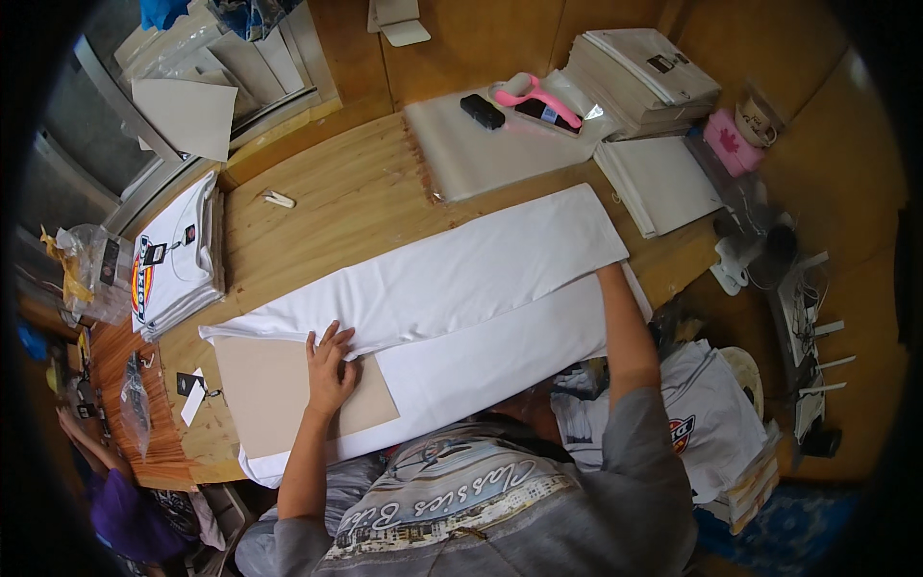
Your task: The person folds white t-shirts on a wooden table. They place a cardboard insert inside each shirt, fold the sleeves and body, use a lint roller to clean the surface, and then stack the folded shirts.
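A white T-shirt (519,346) lies spread at a slant over the table, its far side folded over in a long strip. At its left end a beige cardboard sheet (288,394) rests on the fabric, partly beneath the fold. My left hand (332,370) lies with fingers spread on the cardboard, fingertips at the edge of the folded strip. At the right end my right hand (610,273) reaches under the folded strip. Its fingers are hidden by the cloth, so what they hold does not show.
Folded printed white shirts (183,255) are stacked at left near a hang tag (195,394). Clear plastic sleeves (452,159) lie at the back under a pink tape dispenser (538,98) and a black object. Cardboard stacks (659,183) stand at back right. Another person's purple sleeve (135,514) shows lower left.
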`<state>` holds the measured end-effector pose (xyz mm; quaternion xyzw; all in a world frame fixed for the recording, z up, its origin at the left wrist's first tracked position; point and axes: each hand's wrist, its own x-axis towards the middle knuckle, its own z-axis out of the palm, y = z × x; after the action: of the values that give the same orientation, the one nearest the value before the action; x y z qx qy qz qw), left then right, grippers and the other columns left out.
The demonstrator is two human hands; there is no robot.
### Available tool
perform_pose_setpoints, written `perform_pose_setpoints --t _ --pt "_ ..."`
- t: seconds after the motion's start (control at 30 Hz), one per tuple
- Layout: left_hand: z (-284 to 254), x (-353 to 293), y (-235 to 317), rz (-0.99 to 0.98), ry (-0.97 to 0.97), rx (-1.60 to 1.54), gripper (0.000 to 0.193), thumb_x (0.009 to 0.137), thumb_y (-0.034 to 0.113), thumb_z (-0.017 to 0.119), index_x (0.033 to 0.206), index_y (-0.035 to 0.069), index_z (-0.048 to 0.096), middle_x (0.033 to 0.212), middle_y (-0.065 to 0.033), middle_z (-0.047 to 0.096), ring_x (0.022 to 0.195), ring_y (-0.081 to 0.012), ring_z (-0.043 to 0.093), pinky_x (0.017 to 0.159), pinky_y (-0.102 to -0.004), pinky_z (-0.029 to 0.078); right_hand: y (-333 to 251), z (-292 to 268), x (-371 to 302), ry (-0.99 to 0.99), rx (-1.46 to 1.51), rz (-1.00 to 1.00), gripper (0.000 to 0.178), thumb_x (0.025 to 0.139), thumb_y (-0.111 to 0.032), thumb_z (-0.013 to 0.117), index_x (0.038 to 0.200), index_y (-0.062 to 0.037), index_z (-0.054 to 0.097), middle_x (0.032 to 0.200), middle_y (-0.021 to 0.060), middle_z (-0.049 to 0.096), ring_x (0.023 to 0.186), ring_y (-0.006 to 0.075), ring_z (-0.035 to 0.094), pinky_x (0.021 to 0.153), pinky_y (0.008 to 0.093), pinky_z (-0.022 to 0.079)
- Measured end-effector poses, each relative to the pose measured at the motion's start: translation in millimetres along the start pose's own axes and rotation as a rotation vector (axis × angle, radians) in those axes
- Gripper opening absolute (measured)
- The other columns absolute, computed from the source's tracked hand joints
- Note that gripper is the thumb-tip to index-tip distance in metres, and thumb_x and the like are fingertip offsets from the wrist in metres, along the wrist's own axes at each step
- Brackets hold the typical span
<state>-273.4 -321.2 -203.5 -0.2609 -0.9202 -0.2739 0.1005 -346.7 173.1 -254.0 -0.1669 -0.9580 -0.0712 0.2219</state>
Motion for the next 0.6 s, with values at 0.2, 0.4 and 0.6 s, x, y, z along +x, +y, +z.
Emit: perform_pose_setpoints --t 0.2,0.4,0.6 --pt "3.1 2.2 -1.0 0.024 -0.038 0.077 0.021 0.061 0.003 0.049 0.082 0.005 0.048 0.109 -0.0058 0.052 0.116 -0.026 0.038 0.097 -0.0501 0.015 53.0 -3.1 61.3 -0.514 1.263 -0.055 0.057 0.081 -0.05 0.042 0.119 -0.0072 0.041 0.107 0.0089 0.051 0.101 0.0246 0.046 0.085 0.0384 0.037" --pt "3.2 1.6 4.3 0.018 -0.041 0.098 0.021 0.063 0.005 0.052 0.084 0.006 0.049 0.109 -0.0064 0.051 0.115 -0.0264 0.038 0.095 -0.0504 0.018 34.1 -9.7 70.8 -0.633 1.183 -0.021 0.028 0.078 -0.01 0.056 0.106 -0.0084 0.054 0.107 0.0042 0.05 0.099 0.015 0.045 0.087 0.0255 0.035" --pt "5.4 4.5 8.3 0.121 -0.031 0.178 0.013 0.066 0.008 0.058 0.079 0.007 0.055 0.107 -0.0074 0.052 0.111 -0.0276 0.041 0.092 -0.047 0.026 48.4 1.8 61.8 -0.547 1.191 0.196 0.058 0.062 0.006 0.062 0.116 -0.0075 0.045 0.113 0.0069 0.048 0.101 0.0196 0.045 0.089 0.027 0.035"
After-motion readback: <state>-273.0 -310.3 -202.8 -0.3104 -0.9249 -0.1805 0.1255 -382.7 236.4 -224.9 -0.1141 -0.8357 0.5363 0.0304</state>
